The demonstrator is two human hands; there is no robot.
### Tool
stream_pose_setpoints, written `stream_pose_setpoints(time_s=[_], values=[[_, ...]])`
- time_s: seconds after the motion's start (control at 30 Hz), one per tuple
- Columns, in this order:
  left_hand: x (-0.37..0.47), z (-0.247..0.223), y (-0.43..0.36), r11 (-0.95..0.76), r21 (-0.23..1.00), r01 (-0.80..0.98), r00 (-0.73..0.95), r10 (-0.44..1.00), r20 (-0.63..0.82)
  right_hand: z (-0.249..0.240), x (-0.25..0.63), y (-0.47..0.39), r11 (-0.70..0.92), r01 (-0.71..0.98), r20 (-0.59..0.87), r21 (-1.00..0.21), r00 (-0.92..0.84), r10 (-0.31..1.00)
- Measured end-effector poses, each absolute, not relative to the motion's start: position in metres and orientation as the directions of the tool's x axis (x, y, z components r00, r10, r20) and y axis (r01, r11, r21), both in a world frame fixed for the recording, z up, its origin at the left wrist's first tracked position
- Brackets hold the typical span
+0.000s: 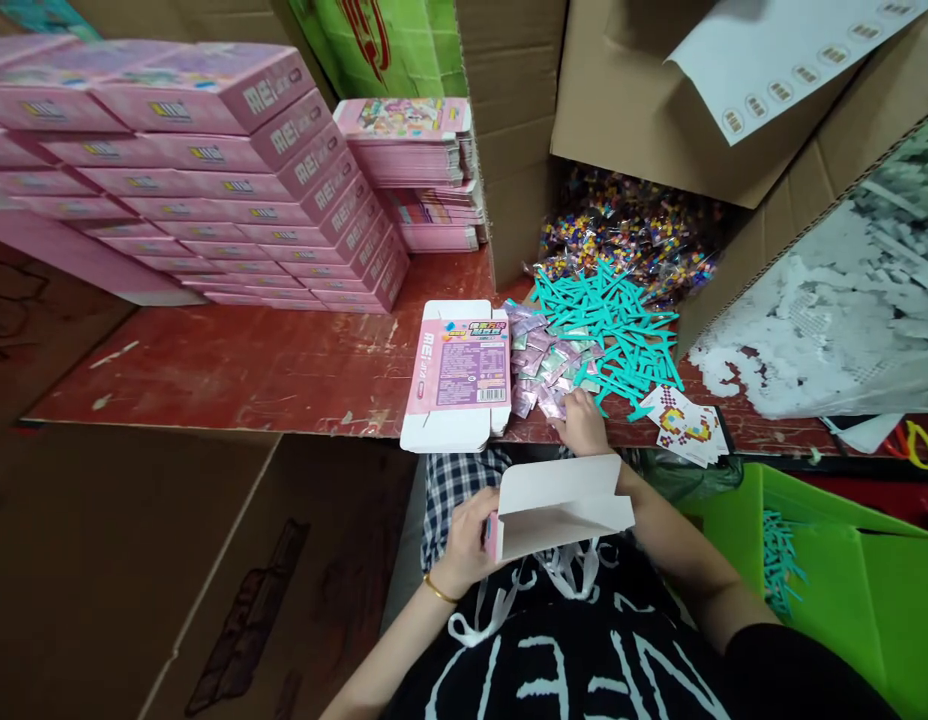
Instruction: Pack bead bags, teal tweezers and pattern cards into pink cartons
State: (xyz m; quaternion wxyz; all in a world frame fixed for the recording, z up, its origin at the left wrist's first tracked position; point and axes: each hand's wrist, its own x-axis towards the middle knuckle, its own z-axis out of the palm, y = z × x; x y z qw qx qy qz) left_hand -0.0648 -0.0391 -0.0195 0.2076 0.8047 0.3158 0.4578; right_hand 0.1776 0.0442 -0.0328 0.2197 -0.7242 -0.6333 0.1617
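Observation:
My left hand [468, 540] is closed around the left end of an open pink carton [558, 525]. The carton is tilted toward me, its flaps raised and its white inside showing. At the table's front edge, my right hand [584, 428] has its fingers bent and pinched at the near side of a pile of small shiny sachets [546, 360]. A sachet [552, 402] lies at those fingertips. Beside the pile is a heap of turquoise plastic sticks [610, 320]. Left of the sachets lies a stack of flattened pink cartons [464, 370], printed side up.
Stacked pink boxes [284, 200] rise at the left, with more flat cartons [404, 150] behind. Bags of coloured beads [629, 235] sit in a cardboard box. Pattern cards [687, 425], yellow-handled scissors [921, 443] and a green bin [831, 570] are at the right.

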Motion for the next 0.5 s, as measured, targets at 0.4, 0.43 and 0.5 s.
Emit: stream_pose_setpoints(time_s=[0.4,0.43,0.5], values=[[-0.043,-0.029,-0.031,-0.359,0.872,0.333,0.192,0.931,0.31,0.07,0.215,0.008,0.409,0.434,0.545,-0.802,0.253,0.799],[-0.039,-0.022,-0.029,-0.336,0.897,0.286,0.184,0.938,0.293,0.084,0.211,0.001,0.502,0.418,0.571,-0.757,0.05,0.819],[-0.032,-0.007,-0.022,-0.282,0.936,0.212,0.152,0.955,0.254,0.1,0.204,-0.002,0.623,0.33,0.545,-0.709,-0.304,0.782]])
